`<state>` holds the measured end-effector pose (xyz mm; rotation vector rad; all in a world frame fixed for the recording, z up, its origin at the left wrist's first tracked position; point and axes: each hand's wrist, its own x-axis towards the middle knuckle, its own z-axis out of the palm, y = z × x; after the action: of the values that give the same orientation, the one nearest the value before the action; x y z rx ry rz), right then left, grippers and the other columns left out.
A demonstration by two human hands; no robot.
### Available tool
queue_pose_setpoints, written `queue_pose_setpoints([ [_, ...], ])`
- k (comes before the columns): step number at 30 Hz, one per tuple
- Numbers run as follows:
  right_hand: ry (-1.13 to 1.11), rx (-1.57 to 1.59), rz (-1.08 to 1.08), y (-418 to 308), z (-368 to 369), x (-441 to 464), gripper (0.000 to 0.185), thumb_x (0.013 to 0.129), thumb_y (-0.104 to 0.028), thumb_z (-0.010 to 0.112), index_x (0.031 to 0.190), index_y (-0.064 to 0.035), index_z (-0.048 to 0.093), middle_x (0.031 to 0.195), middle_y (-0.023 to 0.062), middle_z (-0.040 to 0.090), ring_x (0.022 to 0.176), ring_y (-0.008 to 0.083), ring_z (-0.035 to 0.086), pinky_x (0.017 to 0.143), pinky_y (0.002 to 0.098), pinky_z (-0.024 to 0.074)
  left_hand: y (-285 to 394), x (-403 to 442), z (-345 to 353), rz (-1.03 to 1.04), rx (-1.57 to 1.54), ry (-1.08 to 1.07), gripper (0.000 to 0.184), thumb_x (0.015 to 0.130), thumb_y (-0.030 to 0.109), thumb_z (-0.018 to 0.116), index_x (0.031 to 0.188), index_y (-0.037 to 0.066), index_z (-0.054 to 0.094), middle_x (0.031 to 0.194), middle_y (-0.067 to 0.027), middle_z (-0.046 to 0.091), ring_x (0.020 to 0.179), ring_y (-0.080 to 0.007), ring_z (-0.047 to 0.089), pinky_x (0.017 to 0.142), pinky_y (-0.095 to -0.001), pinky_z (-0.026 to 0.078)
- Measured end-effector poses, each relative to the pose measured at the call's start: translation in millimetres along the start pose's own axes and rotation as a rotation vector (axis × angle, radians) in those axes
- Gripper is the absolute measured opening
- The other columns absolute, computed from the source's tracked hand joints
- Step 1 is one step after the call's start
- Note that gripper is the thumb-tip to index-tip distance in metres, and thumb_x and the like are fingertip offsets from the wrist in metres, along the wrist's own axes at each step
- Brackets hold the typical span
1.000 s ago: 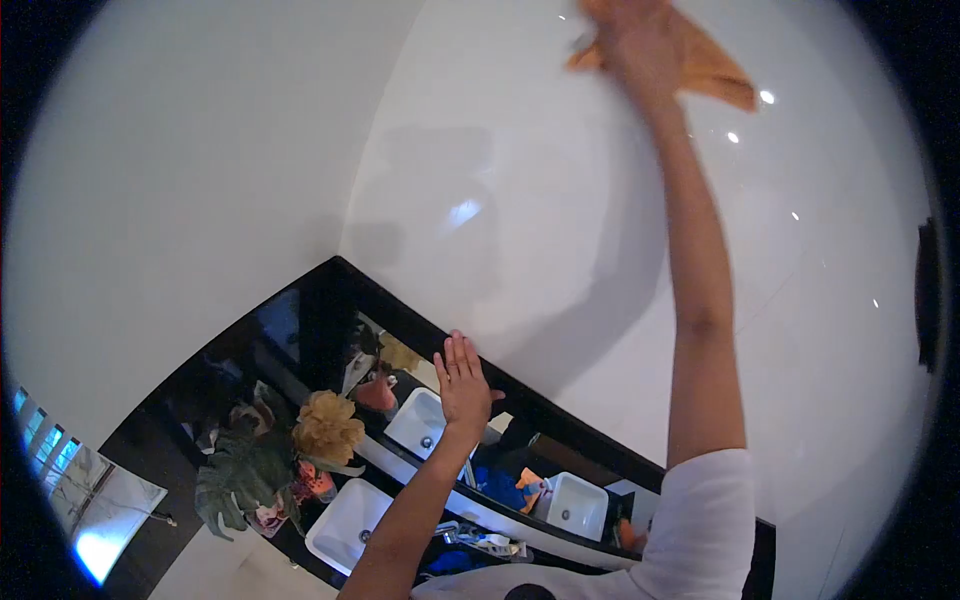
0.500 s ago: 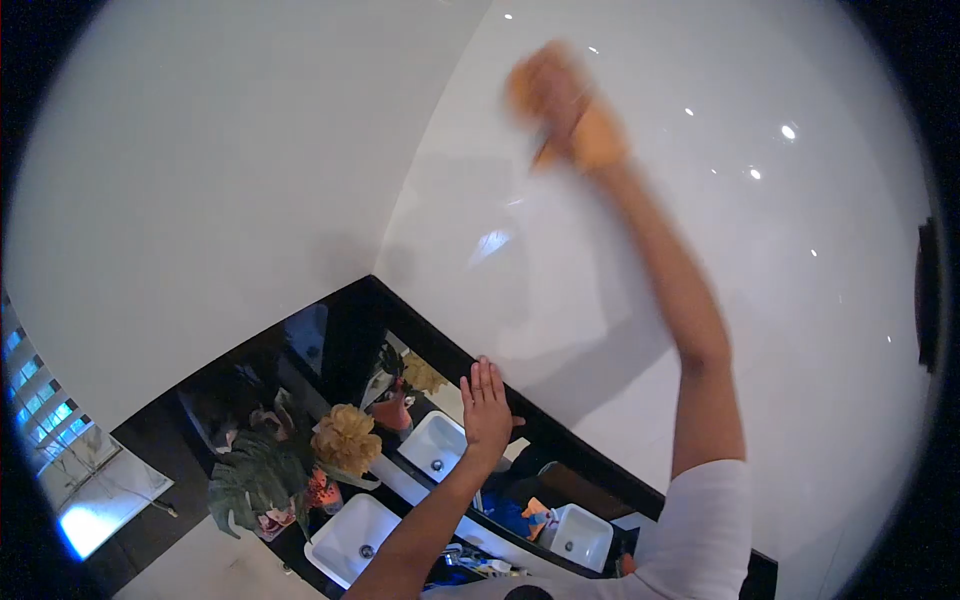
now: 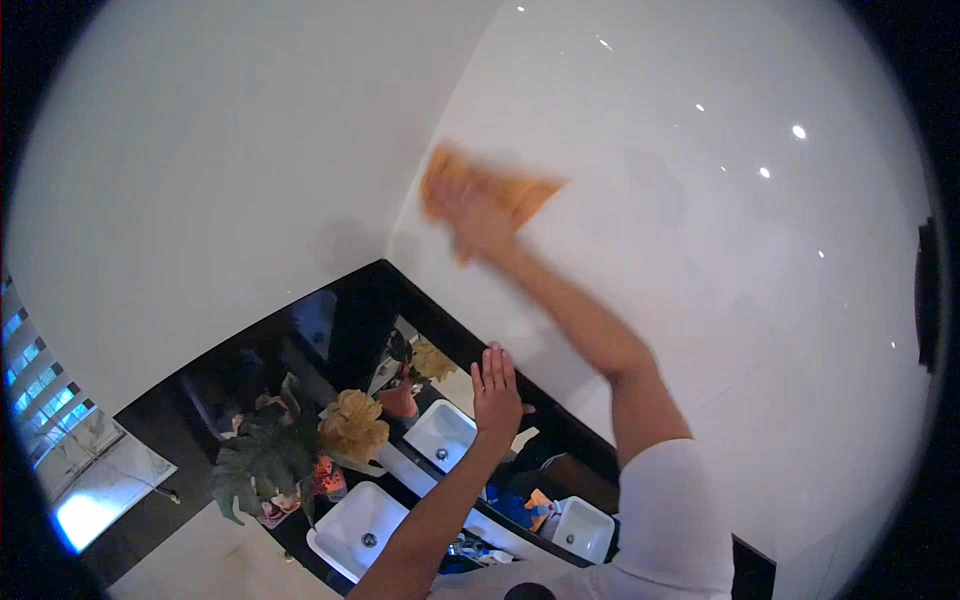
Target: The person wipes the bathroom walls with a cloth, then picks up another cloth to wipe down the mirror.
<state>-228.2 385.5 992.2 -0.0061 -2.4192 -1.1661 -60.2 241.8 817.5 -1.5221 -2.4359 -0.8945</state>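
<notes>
At twelve o'clock, my blurred right hand [image 3: 484, 222] is closed on an orange fabric cloth [image 3: 530, 194] at the glossy white wall [image 3: 720, 260]. At six, my empty left hand [image 3: 496, 402] lies open on the black mirror border [image 3: 565, 410]. Wiping looks underway; what's left, I can't tell.

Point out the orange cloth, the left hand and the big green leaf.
Orange cloth [image 3: 526, 194], head view: its spread flap.
Left hand [image 3: 497, 402], head view: its back.
Big green leaf [image 3: 260, 466], head view: mid-blade.
</notes>
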Motion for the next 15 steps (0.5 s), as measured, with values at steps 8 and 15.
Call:
queue_pose_setpoints([
  [8, -0.312, 1.016, 0.319, -37, -88, 19, 0.055, 0.076, -0.032, 0.065, 0.120, -0.0097, 0.041, 0.102, 0.0137, 0.057, 0.089, 0.0236, 0.059, 0.074, 0.0425, 0.0470, 6, -1, 3, -0.039, 0.116, -0.027, 0.113, 0.061, 0.063, 0.063, 0.140, -0.002, 0.014, 0.148, -0.0183, 0.007, 0.138, -0.0314, 0.005, 0.110, -0.0463, 0.003],
  [15, 0.745, 0.243, 0.375, 198, -268, 50, 0.037, 0.085, -0.034, 0.058, 0.109, -0.0067, 0.052, 0.095, 0.0086, 0.058, 0.085, 0.0170, 0.056, 0.071, 0.0314, 0.0462, 5, -2, -10, -0.013, 0.093, -0.091, 0.113, 0.063, 0.064, 0.061, 0.140, -0.003, 0.014, 0.148, -0.0191, 0.007, 0.138, -0.0321, 0.004, 0.110, -0.0468, 0.003],
])
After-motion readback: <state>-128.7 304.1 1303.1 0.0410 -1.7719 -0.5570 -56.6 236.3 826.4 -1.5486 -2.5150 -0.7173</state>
